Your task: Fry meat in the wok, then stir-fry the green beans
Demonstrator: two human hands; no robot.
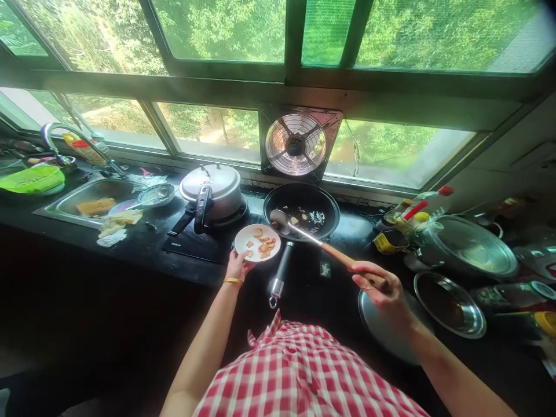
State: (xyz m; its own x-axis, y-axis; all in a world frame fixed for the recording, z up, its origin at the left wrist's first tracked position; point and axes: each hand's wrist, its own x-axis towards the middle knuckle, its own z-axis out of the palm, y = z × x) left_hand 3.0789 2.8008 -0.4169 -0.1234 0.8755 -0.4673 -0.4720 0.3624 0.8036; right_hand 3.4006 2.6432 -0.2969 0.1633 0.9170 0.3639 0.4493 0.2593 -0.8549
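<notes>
Your left hand [238,264] has pressure cooker [223,202] up-left, pan handle [282,273] just right of the plate [252,238]. Ladle [336,253] slants over the frying pan [313,204], blocking its near-right rim. You've got bare desk [319,304] between pan handle and right hand [384,289]; steel bowl [452,307], bottles [417,208] crowd beyond.

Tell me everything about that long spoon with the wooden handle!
The spoon has a rounded, shiny grey head and slim shaft that look like metal, and a brown, wooden-looking handle. The right hand grips the handle. It slants forward and leftward, its head over the left part of the black frying pan. I can't tell whether they touch.
</notes>
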